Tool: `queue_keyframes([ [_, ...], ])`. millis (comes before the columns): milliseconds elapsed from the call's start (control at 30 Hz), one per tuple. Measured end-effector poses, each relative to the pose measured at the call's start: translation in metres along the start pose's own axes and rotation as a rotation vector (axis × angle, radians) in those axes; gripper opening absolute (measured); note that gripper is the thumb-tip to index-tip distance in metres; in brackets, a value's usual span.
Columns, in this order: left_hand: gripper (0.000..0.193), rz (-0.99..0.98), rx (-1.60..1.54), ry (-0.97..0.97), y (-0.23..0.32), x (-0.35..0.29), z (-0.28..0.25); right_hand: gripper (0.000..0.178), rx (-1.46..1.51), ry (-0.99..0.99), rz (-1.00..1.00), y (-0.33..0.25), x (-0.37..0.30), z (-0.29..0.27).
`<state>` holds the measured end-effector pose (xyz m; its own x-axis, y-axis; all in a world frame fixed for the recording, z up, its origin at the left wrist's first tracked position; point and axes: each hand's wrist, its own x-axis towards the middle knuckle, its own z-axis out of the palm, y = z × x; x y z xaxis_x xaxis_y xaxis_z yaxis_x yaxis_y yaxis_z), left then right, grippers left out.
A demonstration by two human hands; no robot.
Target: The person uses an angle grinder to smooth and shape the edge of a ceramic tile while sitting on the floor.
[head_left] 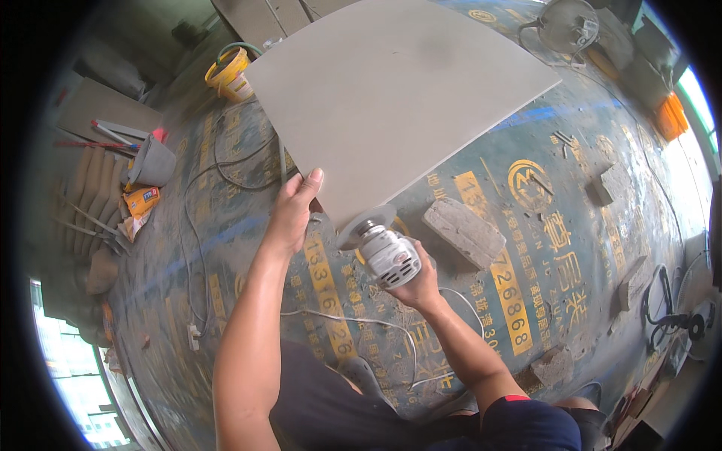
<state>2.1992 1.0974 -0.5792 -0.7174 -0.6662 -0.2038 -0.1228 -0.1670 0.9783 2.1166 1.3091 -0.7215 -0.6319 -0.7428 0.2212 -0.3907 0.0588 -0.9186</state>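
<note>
A large grey tile (406, 90) lies in front of me, one corner pointing toward me. My left hand (292, 210) grips its left edge near that corner, thumb on top and fingers underneath. In my right hand (420, 282) is a white angle grinder (389, 257), its body wrapped by my fingers. The grinder's round disc (366, 225) is at the tile's near corner; whether it touches the tile I cannot tell. A white cord (361, 319) runs over the floor below the grinder.
A concrete block (465, 231) lies right of the grinder, and another block (613, 185) farther right. Dark cables (197, 248), a yellow bucket (229, 75) and a grey bucket (153, 161) are on the left. An orange bucket (671, 116) stands at far right. Printed green sheeting (519, 301) covers the floor.
</note>
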Motion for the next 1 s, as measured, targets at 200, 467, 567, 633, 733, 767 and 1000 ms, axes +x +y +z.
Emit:
queue_keyframes([
  [200,0.034,0.042,-0.006,0.045,-0.004,0.004,0.000,0.069,0.187,0.038,0.185,0.013,0.016,-0.043],
  [467,0.036,0.024,0.010,0.026,-0.008,0.008,-0.006,0.076,-0.203,-0.243,0.296,-0.068,-0.002,-0.088],
  [567,0.040,0.000,0.035,0.021,-0.012,0.010,-0.009,0.074,-0.246,-0.303,0.294,-0.087,-0.004,-0.087],
  [633,0.040,0.002,0.047,0.030,-0.013,0.010,-0.011,0.074,-0.269,-0.356,0.306,-0.101,-0.002,-0.088],
  [733,0.038,-0.001,0.027,0.038,-0.012,0.010,-0.010,0.072,-0.320,-0.305,0.296,-0.109,0.002,-0.099],
  [767,0.037,-0.008,0.040,0.025,-0.012,0.010,-0.010,0.068,-0.299,-0.286,0.320,-0.115,0.006,-0.106],
  [1000,0.036,-0.021,0.038,0.025,-0.010,0.009,-0.007,0.063,-0.267,-0.253,0.359,-0.134,0.011,-0.116],
])
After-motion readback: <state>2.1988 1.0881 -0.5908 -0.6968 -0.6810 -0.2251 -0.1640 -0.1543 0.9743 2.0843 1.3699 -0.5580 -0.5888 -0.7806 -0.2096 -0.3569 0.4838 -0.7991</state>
